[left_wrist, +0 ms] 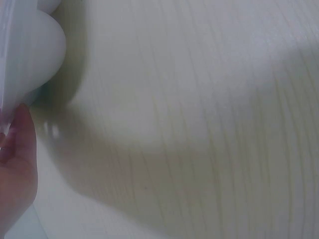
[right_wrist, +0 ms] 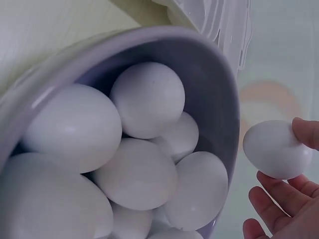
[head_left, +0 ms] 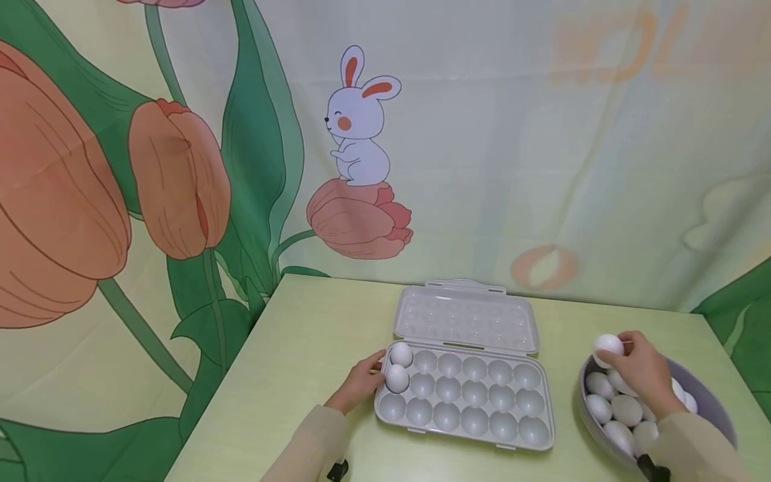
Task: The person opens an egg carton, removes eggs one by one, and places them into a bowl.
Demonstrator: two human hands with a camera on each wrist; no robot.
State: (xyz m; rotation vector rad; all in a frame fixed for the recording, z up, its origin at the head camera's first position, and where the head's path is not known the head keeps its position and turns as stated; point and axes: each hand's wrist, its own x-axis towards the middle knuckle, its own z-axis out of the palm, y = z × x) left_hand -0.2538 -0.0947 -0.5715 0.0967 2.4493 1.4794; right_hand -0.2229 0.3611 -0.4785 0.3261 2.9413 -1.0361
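A white plastic egg box lies on the table with its lid folded back. In its left end, one egg fills the rear cup and a second egg the cup in front of it. My left hand pinches the box's left rim, with a fingertip against its side in the left wrist view. Over the far left rim of a grey-purple bowl, my right hand holds a white egg between thumb and fingers. Several more eggs are piled inside the bowl.
The pale wood-grain table ends at the back against a hanging cloth printed with tulips and a rabbit. The bowl stands to the right of the egg box, a narrow strip of table between them.
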